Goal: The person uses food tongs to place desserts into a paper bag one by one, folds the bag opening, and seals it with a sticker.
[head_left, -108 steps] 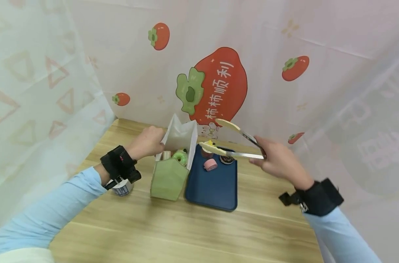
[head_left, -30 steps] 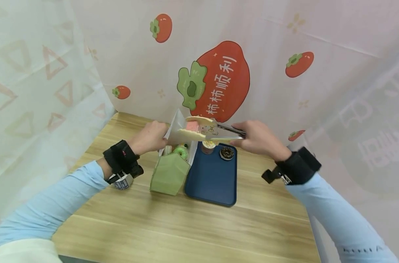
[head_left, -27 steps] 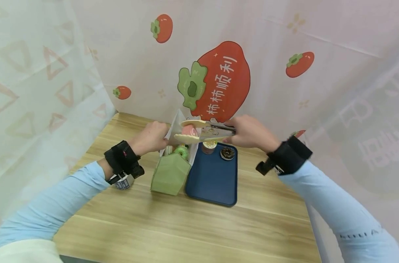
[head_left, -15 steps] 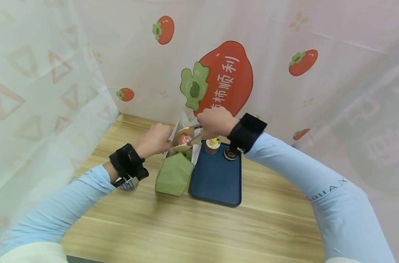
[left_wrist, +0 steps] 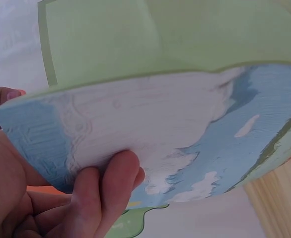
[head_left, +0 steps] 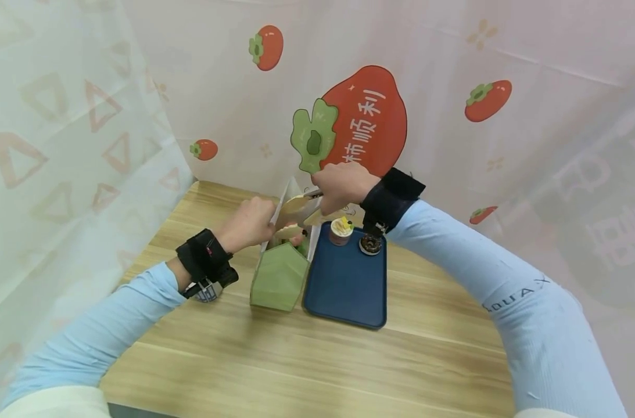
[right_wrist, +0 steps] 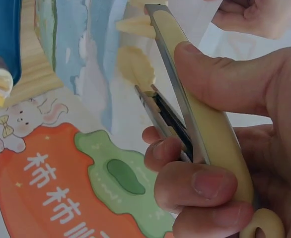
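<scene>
A green paper bag stands with its mouth up, left of a blue tray. My left hand pinches the bag's left edge; in the left wrist view its fingers lie against the printed paper side. With my right hand I grip food tongs that reach down into the bag's mouth. Their cream-coloured tips stand apart. A pink swirl roll shows low in the bag mouth, partly hidden by a tong tip and the bag's front. Other contents are mostly hidden.
On the blue tray sit a cream-topped cupcake and a chocolate doughnut. A blue-and-white patterned container stands under my left wrist. A printed curtain hangs behind the wooden table.
The tongs carried the pink roll from the tray leftward into the bag's mouth. Since half a second ago their tips have spread and the roll sits lower. My left hand has stayed on the bag.
</scene>
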Available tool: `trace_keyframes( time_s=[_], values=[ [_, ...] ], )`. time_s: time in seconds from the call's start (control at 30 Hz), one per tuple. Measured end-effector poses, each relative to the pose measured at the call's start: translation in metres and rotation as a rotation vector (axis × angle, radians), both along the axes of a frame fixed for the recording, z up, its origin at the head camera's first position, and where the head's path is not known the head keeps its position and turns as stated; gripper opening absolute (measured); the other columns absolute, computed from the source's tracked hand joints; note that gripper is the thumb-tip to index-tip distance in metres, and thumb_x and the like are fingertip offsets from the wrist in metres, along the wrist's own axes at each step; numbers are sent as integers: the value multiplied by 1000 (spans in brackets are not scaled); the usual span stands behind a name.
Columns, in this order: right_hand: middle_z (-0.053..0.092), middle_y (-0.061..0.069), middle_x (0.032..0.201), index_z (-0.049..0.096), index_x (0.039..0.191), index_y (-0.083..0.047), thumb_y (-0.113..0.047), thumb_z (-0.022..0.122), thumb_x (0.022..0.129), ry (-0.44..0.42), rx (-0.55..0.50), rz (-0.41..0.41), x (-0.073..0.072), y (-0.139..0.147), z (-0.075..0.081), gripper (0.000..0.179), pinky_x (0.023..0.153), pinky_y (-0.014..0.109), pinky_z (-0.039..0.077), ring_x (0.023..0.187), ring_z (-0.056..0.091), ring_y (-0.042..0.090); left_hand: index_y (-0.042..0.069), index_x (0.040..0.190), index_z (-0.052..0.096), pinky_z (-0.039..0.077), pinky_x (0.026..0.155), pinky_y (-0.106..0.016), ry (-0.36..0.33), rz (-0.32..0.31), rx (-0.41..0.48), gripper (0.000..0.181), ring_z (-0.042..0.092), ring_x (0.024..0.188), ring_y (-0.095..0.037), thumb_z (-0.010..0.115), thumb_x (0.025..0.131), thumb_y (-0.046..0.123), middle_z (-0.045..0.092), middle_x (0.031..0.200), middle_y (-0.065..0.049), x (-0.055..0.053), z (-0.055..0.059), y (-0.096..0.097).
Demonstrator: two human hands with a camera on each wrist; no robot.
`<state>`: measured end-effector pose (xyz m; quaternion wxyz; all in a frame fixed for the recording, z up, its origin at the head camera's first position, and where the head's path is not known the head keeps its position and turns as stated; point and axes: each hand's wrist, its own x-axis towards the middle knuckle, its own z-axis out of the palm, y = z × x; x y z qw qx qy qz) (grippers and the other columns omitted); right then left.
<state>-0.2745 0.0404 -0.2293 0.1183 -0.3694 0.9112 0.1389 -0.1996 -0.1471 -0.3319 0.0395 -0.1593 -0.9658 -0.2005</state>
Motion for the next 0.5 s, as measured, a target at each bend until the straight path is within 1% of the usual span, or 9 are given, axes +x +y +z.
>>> trace_keyframes(
  time_s=[0.1, 0.17, 0.33, 0.37, 0.43, 0.5],
  values=[
    [43, -1, 72, 57, 89, -15, -19, 65, 82, -4, -6, -10, 0, 3, 3, 11, 55, 31, 33, 63, 43, 17, -4, 75, 62, 38, 49, -26, 1, 2, 5, 7, 48, 56, -17, 59, 81, -5, 57, 67, -10, 0, 0, -1],
    [43, -1, 72, 57, 88, -15, -19, 64, 82, -9, 4, -17, 0, 5, 6, 11, 55, 31, 32, 63, 42, 17, -3, 74, 62, 38, 48, -26, -8, 6, 13, 7, 49, 55, -17, 58, 81, -5, 57, 67, -10, -1, 0, -2],
    [52, 0, 76, 62, 92, -14, -29, 69, 85, -17, 23, -66, 5, 15, 17, 18, 58, 31, 35, 69, 47, 17, -3, 76, 61, 39, 50, -28, 20, 1, 10, 4, 51, 57, -19, 62, 80, -3, 59, 68, -10, -4, -2, -5],
    [53, 0, 77, 64, 94, -14, -32, 71, 85, -19, 19, -78, 6, 19, 20, 22, 59, 31, 36, 70, 48, 18, -2, 76, 61, 39, 51, -29, 31, -2, 5, 4, 51, 58, -20, 63, 79, -2, 58, 67, -10, -4, -2, -5],
    [52, 1, 75, 65, 96, -13, -36, 73, 85, -31, 0, -93, 9, 29, 25, 26, 58, 31, 35, 68, 48, 18, -2, 74, 61, 37, 53, -30, 38, 0, -1, 5, 48, 59, -20, 63, 79, -2, 57, 66, -9, -5, -2, -6],
    [49, 3, 72, 67, 97, -11, -36, 75, 85, -53, -53, -82, 11, 43, 28, 29, 57, 31, 34, 64, 44, 18, -1, 74, 60, 37, 53, -31, 37, 3, 0, 5, 47, 59, -20, 63, 79, -2, 55, 66, -8, -5, -2, -8]
  ],
)
